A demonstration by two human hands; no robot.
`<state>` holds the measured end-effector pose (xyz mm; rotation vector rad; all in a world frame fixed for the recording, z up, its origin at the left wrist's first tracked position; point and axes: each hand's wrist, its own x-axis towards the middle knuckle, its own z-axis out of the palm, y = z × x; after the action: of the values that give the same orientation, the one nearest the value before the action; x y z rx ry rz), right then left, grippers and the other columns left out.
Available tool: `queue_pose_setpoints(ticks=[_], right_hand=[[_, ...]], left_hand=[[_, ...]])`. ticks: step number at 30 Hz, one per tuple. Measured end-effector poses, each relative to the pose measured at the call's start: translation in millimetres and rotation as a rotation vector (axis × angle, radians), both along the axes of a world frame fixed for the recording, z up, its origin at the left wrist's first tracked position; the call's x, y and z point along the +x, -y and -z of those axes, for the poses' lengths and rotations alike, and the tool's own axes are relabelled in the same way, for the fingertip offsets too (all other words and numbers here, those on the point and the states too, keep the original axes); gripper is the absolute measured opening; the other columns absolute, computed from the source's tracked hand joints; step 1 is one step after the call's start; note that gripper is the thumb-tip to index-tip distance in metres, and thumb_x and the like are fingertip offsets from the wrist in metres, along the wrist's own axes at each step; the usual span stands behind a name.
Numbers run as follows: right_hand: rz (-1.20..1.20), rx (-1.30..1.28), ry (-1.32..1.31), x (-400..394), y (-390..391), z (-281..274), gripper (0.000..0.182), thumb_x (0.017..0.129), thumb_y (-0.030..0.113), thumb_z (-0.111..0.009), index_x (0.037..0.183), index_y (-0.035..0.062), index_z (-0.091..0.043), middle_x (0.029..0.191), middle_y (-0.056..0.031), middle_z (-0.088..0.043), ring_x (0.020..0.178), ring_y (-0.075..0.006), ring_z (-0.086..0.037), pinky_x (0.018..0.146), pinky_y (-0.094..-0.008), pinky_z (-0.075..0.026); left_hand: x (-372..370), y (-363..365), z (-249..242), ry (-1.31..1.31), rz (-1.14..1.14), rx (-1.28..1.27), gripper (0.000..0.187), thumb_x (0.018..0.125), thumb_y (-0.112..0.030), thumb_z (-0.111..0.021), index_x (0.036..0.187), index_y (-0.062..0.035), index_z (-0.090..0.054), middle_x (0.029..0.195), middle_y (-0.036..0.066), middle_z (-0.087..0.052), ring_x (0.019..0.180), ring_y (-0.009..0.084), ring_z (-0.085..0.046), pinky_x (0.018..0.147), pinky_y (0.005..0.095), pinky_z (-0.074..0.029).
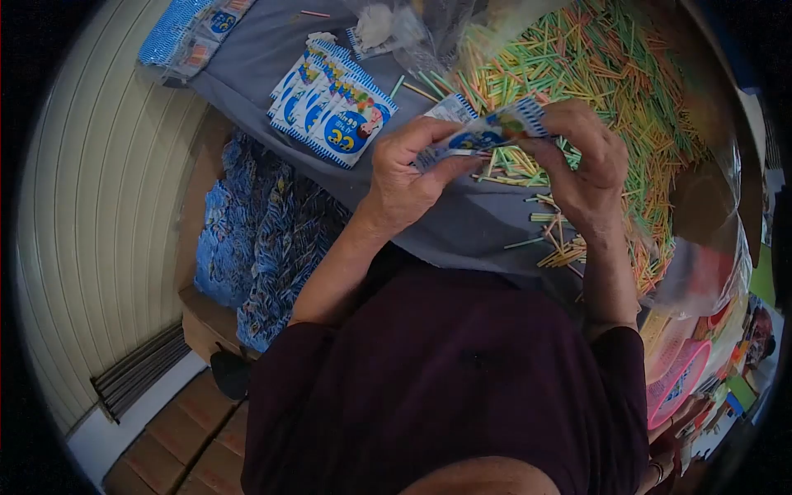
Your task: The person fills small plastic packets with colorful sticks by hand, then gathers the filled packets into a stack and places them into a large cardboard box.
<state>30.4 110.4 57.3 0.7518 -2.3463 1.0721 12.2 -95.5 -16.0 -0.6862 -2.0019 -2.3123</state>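
Between my two hands is a small blue-and-white printed packet [492, 130], raised above the grey cloth [487, 214]. My left hand [404, 177] pinches its left end between thumb and fingers. My right hand [584, 157] grips the other end, fingertips bent over the striped edge. Whether anything is inside the packet cannot be made out. Just behind it, partly covered, shows another striped packet [451, 108]. A fanned stack of similar packets [351, 124] rests left of my hands. Thin coloured sticks [569, 58], green, yellow and orange, form a large heap beyond and right of my right hand.
Clear plastic film [421, 37] lies at the back. Strips of joined packets fill a box [264, 239] at lower left, and a bundle [186, 37] sits at the upper left. A pink basket [681, 384] and part of another person's arm [660, 462] appear at lower right.
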Motion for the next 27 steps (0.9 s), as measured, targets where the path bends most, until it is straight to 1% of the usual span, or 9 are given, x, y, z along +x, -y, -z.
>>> queue_pose_setpoints(ticks=[2,5,8,11,14,16,18,21,27], right_hand=[[-0.014,0.059,-0.004,4.8,8.0,1.0,0.035,0.068,-0.004,-0.076,0.101,0.0045,-0.065,0.087,-0.0099,-0.065,0.071,-0.0236,-0.062,0.065,-0.0342,-0.050],[-0.105,-0.441,0.272,15.0,37.4,5.5,0.067,0.064,-0.009,-0.074,0.127,0.0069,-0.059,0.095,-0.0074,-0.063,0.073,-0.0161,-0.058,0.066,-0.0304,-0.049],[-0.096,-0.169,0.356,14.6,25.1,7.4,0.055,0.068,-0.013,-0.066,0.121,0.0025,-0.061,0.101,-0.0090,-0.066,0.091,-0.0208,-0.065,0.078,-0.0323,-0.053],[-0.139,-0.027,0.077,14.0,33.4,18.4,0.048,0.065,-0.016,-0.062,0.108,0.0048,-0.066,0.093,-0.0106,-0.064,0.078,-0.0255,-0.065,0.067,-0.0333,-0.052],[-0.112,-0.069,0.122,14.0,34.3,17.3,0.038,0.065,-0.016,-0.061,0.098,0.0038,-0.065,0.090,-0.0117,-0.064,0.081,-0.0296,-0.067,0.068,-0.0353,-0.053],[-0.127,-0.091,0.149,15.2,35.4,19.8,0.038,0.065,-0.016,-0.060,0.097,0.0038,-0.064,0.088,-0.0113,-0.064,0.080,-0.0288,-0.066,0.068,-0.0355,-0.053],[-0.177,-0.082,0.185,16.4,35.5,26.4,0.052,0.055,-0.017,-0.051,0.101,0.0020,-0.064,0.094,-0.0139,-0.066,0.086,-0.0289,-0.066,0.076,-0.0353,-0.054],[-0.182,-0.120,0.190,16.7,39.8,25.6,0.040,0.064,-0.014,-0.062,0.099,0.0043,-0.064,0.090,-0.0109,-0.064,0.083,-0.0292,-0.066,0.071,-0.0351,-0.053],[-0.161,-0.043,0.117,23.1,47.5,9.6,0.042,0.062,-0.012,-0.064,0.101,0.0043,-0.067,0.093,-0.0112,-0.065,0.086,-0.0310,-0.066,0.074,-0.0380,-0.054]], left_hand=[[2.6,5.0,3.4,-0.084,-0.002,-0.130,0.030,0.073,0.009,-0.075,0.101,0.0003,-0.069,0.090,0.006,-0.070,0.081,0.0167,-0.067,0.076,0.0288,-0.053],[7.0,7.8,-1.3,0.108,-0.020,0.072,0.027,0.075,0.010,-0.071,0.100,0.0018,-0.068,0.094,0.008,-0.070,0.086,0.0169,-0.067,0.079,0.0287,-0.052],[-1.4,14.4,4.5,-0.164,0.059,0.147,0.024,0.077,0.012,-0.066,0.099,0.0028,-0.068,0.098,0.011,-0.069,0.092,0.0192,-0.066,0.083,0.0292,-0.051],[1.8,16.9,8.1,-0.180,0.095,0.145,0.031,0.072,0.013,-0.061,0.100,0.0022,-0.068,0.103,0.011,-0.069,0.097,0.0202,-0.065,0.087,0.0299,-0.050],[10.9,19.5,5.1,-0.146,0.075,0.040,0.034,0.067,0.010,-0.064,0.100,0.0007,-0.068,0.102,0.011,-0.069,0.096,0.0207,-0.065,0.087,0.0310,-0.050],[12.4,20.1,9.9,-0.203,0.027,-0.039,0.037,0.061,0.007,-0.067,0.098,-0.0005,-0.068,0.098,0.010,-0.070,0.093,0.0218,-0.066,0.085,0.0318,-0.050],[13.7,22.1,13.0,-0.220,-0.009,-0.072,0.034,0.060,0.008,-0.068,0.094,-0.0013,-0.067,0.092,0.009,-0.070,0.088,0.0229,-0.067,0.081,0.0328,-0.050],[13.8,20.7,7.9,-0.381,-0.139,-0.111,0.031,0.061,0.008,-0.069,0.090,-0.0022,-0.066,0.087,0.007,-0.070,0.082,0.0231,-0.066,0.077,0.0338,-0.050],[11.5,27.7,7.6,-0.552,-0.199,-0.228,0.032,0.058,0.011,-0.069,0.087,-0.0027,-0.067,0.086,0.007,-0.068,0.081,0.0240,-0.065,0.074,0.0338,-0.050]])
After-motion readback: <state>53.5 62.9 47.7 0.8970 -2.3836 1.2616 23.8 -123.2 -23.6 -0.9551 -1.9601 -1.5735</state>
